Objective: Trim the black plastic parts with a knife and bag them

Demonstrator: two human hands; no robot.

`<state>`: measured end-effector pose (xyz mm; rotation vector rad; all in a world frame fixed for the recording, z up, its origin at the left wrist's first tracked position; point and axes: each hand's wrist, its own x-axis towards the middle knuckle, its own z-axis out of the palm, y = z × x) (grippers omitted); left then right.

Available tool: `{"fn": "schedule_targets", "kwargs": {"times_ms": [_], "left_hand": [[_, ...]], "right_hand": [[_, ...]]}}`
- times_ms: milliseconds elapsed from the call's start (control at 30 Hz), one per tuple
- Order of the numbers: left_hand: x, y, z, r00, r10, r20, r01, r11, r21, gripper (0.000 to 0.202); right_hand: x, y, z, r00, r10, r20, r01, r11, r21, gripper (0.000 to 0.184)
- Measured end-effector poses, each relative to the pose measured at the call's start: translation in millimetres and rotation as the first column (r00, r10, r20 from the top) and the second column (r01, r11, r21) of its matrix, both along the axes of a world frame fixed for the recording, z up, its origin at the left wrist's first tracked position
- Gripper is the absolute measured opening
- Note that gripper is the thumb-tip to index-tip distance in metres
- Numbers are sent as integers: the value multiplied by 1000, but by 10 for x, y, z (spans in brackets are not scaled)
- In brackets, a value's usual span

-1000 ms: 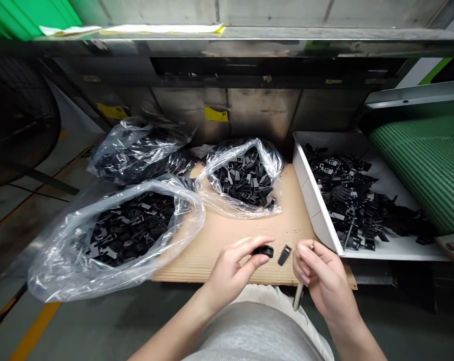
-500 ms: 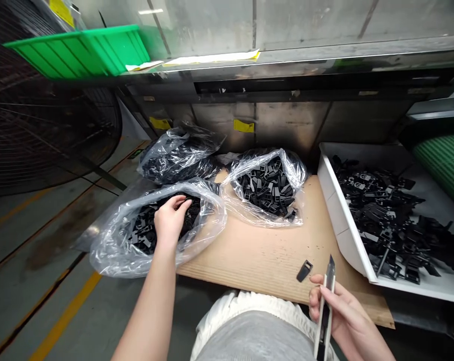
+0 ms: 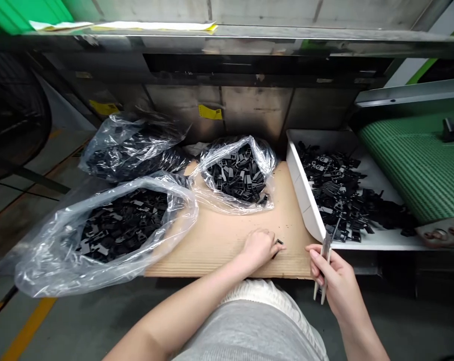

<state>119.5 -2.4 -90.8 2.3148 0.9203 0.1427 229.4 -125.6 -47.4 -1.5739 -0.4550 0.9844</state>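
Note:
My left hand rests on the corrugated cardboard sheet, its fingers pressed over a small black plastic part whose ends show past the fingertips. My right hand is shut on a snap-off utility knife, held upright beside the front corner of the white tray. Loose black plastic parts fill that tray. Behind the cardboard, two clear plastic bags lie open, full of black plastic parts. A third, darker bag sits behind them at the left.
A green ribbed conveyor belt runs at the right, carrying a black part. What looks like a co-worker's hand shows at the right edge. A steel shelf overhangs the back, and a dark fan stands at the left.
My left hand has left the open bag and come down on the cardboard over the black part. The right hand still holds the knife, and the view has swung left.

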Motion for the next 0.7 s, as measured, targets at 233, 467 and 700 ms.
{"fn": "schedule_targets", "kwargs": {"times_ms": [233,467,700], "left_hand": [[18,-71,180,988,-149,28,148,989,27,16],[-539,-127,826,948,-124,292,98,990,102,17],[-746,-200,1037,891,75,448,-27,993,-114,23]], "right_hand": [[-46,-143,-104,999,38,-27,-39,999,-28,31],[-240,106,204,968,229,-102,-220,971,93,30],[-377,265,426,924,322,208,-346,934,89,22]]}}
